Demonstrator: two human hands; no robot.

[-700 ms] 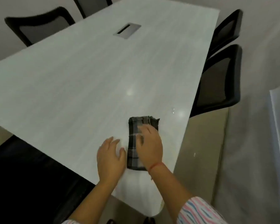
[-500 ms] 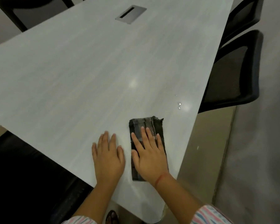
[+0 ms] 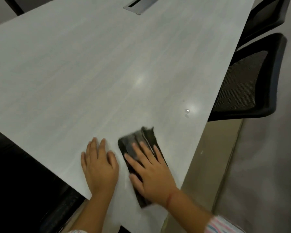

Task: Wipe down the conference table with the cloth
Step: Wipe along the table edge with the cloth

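A long pale grey conference table [image 3: 91,73] fills most of the view. Near its close corner lies a dark checked cloth [image 3: 138,140], folded into a long strip and blurred. My right hand [image 3: 149,172] presses flat on the cloth with spread straight fingers, covering its near half. Just left of it, my left hand [image 3: 99,167] rests flat on the bare tabletop, fingers straight, apart from the cloth. A few water drops [image 3: 186,112] glint on the table near its right edge, beyond the cloth.
A metal cable hatch [image 3: 141,4] is set into the table at the far end. Two black mesh chairs [image 3: 247,81] stand along the right side, another chair [image 3: 267,12] behind. Dark seats lie below the left edge. Grey floor [image 3: 259,165] to the right.
My right hand has flattened on the cloth, and cloth and hand have tilted, the far end swinging left. The view has come closer to the table. My left hand stays flat on the table.
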